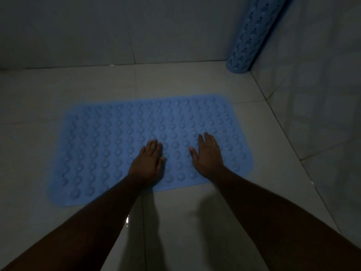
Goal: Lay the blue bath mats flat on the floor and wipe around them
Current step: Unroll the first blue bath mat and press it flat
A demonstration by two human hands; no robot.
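Note:
A blue bath mat [109,145] with rows of round bumps lies flat on the pale tiled floor, spread out left to right. My left hand [148,161] rests palm down on the mat near its front edge, fingers together. My right hand [207,155] lies flat on the mat a little to the right, thumb spread out. Neither hand holds anything. A second blue bath mat [252,34] stands rolled up and leaning in the far right corner.
Tiled walls close the space at the back [97,32] and on the right [316,94]. The glossy floor tiles [175,231] in front of the mat show a small wet glint near my left forearm. The light is dim.

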